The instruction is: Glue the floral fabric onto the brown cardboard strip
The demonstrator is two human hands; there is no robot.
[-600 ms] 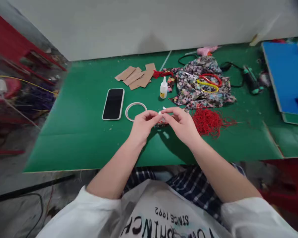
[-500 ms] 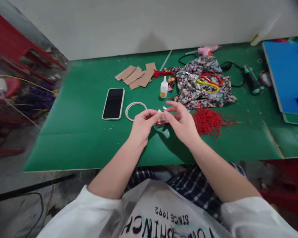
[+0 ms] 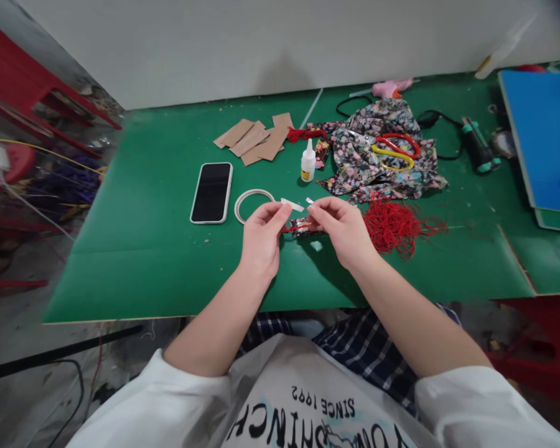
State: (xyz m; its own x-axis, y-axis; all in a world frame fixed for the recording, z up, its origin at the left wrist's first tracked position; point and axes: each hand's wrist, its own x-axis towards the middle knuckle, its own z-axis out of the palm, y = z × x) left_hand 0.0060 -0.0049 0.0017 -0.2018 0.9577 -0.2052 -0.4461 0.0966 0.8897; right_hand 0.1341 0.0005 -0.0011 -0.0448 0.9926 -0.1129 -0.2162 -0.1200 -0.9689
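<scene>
The left hand [image 3: 262, 239] pinches a white strip [image 3: 294, 205]; the right hand [image 3: 348, 231], fingertips narrowly together, is beside the patterned piece [image 3: 300, 229].

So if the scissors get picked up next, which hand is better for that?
Probably the right hand. It's nearer the scissors, which lie over on its side. The left hand is farther away and seems to pinch a white strip.

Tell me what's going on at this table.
The left hand pinches a white strip; a white bit shows at the fingertips of the right hand. Between them is a small floral piece with red cord. The bottle stands beyond, and the scissors lie on the cloth.
</scene>
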